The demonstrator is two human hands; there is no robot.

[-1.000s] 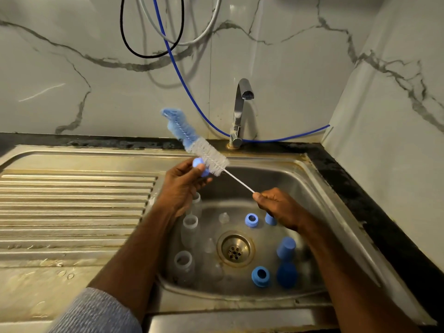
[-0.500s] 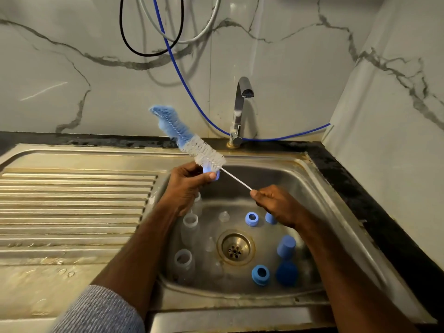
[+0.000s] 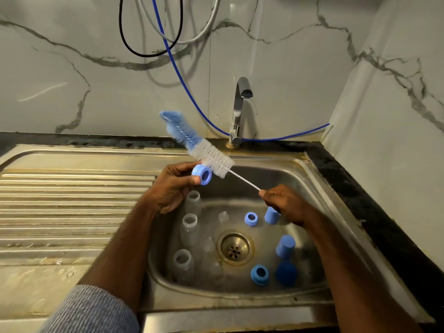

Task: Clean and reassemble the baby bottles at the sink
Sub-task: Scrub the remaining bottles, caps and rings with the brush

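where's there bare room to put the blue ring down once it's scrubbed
The ribbed drainboard left of the basin is bare. In the basin, a bare strip runs along the back wall, behind the nipple and ring. Crowded: clear bottles line the left side, blue caps and a ring sit right of the drain.

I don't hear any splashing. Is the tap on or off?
Off, as far as can be seen. No water falls from the tap spout, and none streams into the sink below.
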